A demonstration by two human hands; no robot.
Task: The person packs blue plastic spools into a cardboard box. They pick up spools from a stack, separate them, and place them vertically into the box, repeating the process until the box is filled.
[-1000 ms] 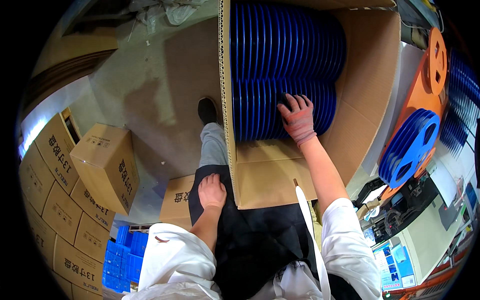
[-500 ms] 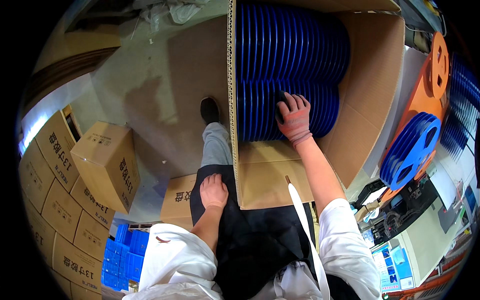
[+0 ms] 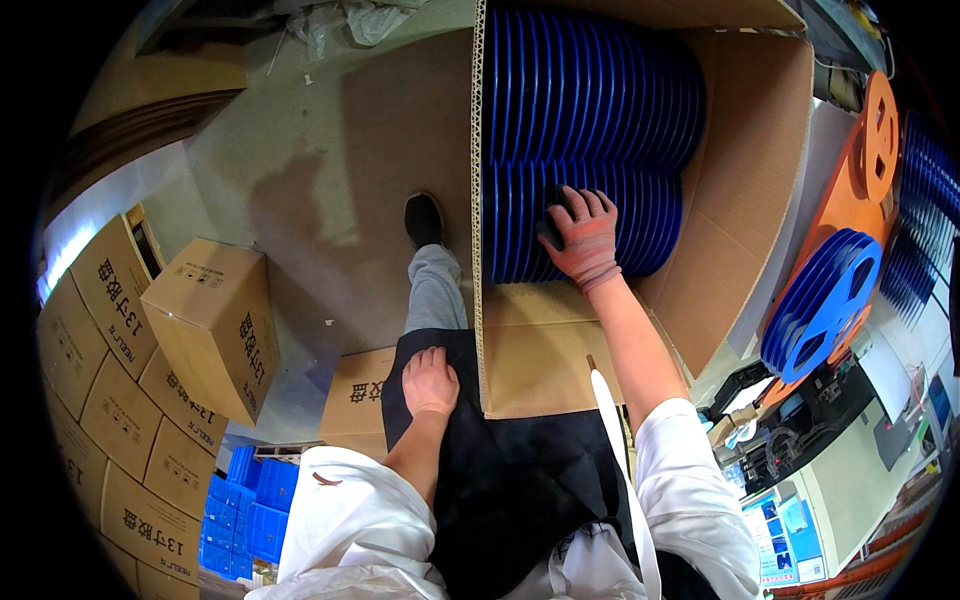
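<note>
My right hand [image 3: 583, 236] wears a red and grey knit glove with dark fingertips. It rests on the near row of blue plastic reels [image 3: 590, 90], its thumb spread away from the fingers. The reels stand on edge in two rows, packed side by side in an open cardboard box [image 3: 735, 180]. No reel is lifted out of the row. My bare left hand [image 3: 430, 382] lies on the black apron [image 3: 500, 470] over my thigh, with its fingers stretched out and nothing in them.
Closed cartons [image 3: 125, 420] are stacked at left, and a single carton [image 3: 212, 320] stands beside them. Blue plastic bins [image 3: 245, 510] sit at lower left. On the right is an orange stand [image 3: 838, 190] with blue reels [image 3: 822, 305], near a cluttered workbench [image 3: 850, 490].
The open box's upper left edge has shifted slightly right. My right thumb has spread further left from the fingers over the reels. My left hand has barely moved.
</note>
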